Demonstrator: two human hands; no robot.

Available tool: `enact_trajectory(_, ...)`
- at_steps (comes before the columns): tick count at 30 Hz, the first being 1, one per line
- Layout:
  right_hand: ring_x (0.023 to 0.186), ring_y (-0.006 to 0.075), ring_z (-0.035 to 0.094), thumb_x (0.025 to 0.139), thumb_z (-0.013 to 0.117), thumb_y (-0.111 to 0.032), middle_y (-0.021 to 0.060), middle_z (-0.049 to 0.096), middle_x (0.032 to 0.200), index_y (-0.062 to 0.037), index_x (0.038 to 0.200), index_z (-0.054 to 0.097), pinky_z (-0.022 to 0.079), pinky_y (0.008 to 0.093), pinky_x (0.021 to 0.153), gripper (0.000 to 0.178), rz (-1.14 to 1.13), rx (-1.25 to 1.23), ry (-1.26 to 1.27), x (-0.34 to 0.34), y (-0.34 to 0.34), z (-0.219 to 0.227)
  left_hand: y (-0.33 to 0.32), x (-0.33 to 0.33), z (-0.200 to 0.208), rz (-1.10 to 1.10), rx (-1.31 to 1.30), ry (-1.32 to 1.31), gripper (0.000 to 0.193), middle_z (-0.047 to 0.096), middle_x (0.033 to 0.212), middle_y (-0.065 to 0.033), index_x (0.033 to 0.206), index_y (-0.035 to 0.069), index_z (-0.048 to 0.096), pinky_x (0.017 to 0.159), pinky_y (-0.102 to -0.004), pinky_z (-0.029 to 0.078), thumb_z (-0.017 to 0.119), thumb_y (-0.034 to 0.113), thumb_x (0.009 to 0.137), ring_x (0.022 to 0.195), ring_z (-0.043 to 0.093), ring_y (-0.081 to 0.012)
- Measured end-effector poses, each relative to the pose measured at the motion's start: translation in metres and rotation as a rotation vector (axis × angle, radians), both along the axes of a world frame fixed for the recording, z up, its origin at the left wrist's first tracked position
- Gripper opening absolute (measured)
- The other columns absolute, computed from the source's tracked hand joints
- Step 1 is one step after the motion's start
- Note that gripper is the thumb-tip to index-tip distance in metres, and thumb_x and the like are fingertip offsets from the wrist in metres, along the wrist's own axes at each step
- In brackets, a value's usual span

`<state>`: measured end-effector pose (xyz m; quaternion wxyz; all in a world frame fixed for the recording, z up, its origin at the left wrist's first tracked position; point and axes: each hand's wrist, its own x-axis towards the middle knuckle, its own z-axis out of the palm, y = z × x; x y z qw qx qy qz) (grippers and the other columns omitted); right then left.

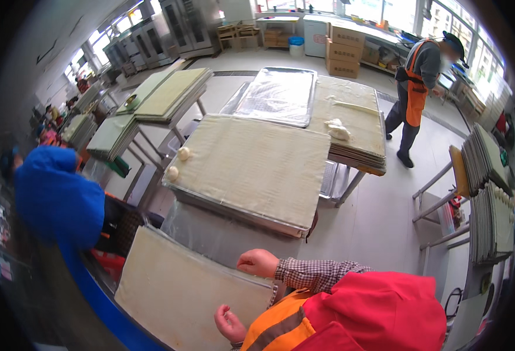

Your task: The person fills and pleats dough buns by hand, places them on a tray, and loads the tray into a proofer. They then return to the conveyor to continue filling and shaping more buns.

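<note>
Neither of my hands is in view. At the lower right, a co-worker in a red head covering (380, 307) and orange apron (281, 322) sits at a tray with a pale sheet (178, 292). One of the co-worker's hands (258, 263), in a checked sleeve, is over the sheet's far edge with its fingers curled. Their other hand (229, 323) is near the sheet's right side, also curled. Whether either holds anything cannot be made out. Beyond lies a larger sheet-covered tray stack (251, 167), with two small whitish lumps (183, 153) on its left edge.
A co-worker in blue (58, 196) sits at the left. Behind are a shiny metal tray (276, 96) and another stack (351, 114) bearing a crumpled white cloth or glove (337, 130). A person in an orange apron (416, 96) stands far right, near cardboard boxes (344, 50). Stacked boards (488, 193) line the right.
</note>
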<state>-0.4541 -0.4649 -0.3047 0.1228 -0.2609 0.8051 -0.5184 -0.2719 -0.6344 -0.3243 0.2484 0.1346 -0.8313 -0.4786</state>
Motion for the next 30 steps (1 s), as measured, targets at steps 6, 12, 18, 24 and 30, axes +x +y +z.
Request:
enact_trajectory(6,0.074,0.0321,0.06,0.082,0.061,-0.022,0.0139,0.063,0.077,-0.0045,0.083,0.062,0.048,0.0404,0.066,0.018,0.029,-0.066,0.035,-0.029,0.027,-0.005,0.027,-0.052,-0.023,0.09,0.833,-0.21,0.016,0.061,0.097,-0.0066,0.102,0.008,0.058,0.069,-0.0309,0.049,0.049,0.012,0.089,0.089,0.059,-0.0195)
enact_trajectory(12,0.074,0.0298,0.059,0.087,0.058,-0.026,0.0117,0.06,0.075,-0.0047,0.085,0.061,0.048,0.0388,0.067,0.022,-0.062,-0.136,0.027,-0.039,0.044,-0.006,0.024,-0.071,-0.037,-0.21,1.38,-0.346,0.015,0.064,0.095,-0.0066,0.103,0.015,0.058,0.069,-0.0354,0.051,0.05,0.02,0.092,0.089,0.061,-0.0217)
enact_trajectory(18,0.079,0.0271,0.061,0.08,0.061,-0.019,0.0099,0.064,0.082,-0.0058,0.089,0.062,0.048,0.0383,0.069,0.016,-0.156,-0.124,-0.042,-0.013,0.07,-0.006,0.048,-0.09,-0.013,-0.054,0.902,-0.437,0.016,0.059,0.091,-0.0061,0.105,0.011,0.055,0.063,-0.0335,0.049,0.049,0.013,0.09,0.08,0.056,-0.0207)
enact_trajectory(24,0.078,0.0273,0.063,0.08,0.06,-0.018,0.0099,0.066,0.082,-0.0062,0.089,0.063,0.049,0.0381,0.068,0.015,-0.281,0.003,-0.127,0.028,0.101,-0.005,0.053,-0.083,0.003,-0.367,0.985,-0.495,0.02,0.06,0.097,-0.0078,0.109,0.009,0.055,0.062,-0.0316,0.048,0.049,0.011,0.09,0.08,0.057,-0.0207)
enact_trajectory(30,0.077,0.0274,0.064,0.077,0.06,-0.019,0.0107,0.067,0.081,-0.0061,0.087,0.066,0.05,0.0378,0.069,0.017,-0.317,0.025,-0.131,0.059,0.106,0.002,0.032,-0.071,-0.026,-0.505,1.06,-0.546,0.018,0.062,0.092,-0.0079,0.107,0.008,0.056,0.063,-0.0309,0.048,0.049,0.013,0.091,0.08,0.059,-0.0205)
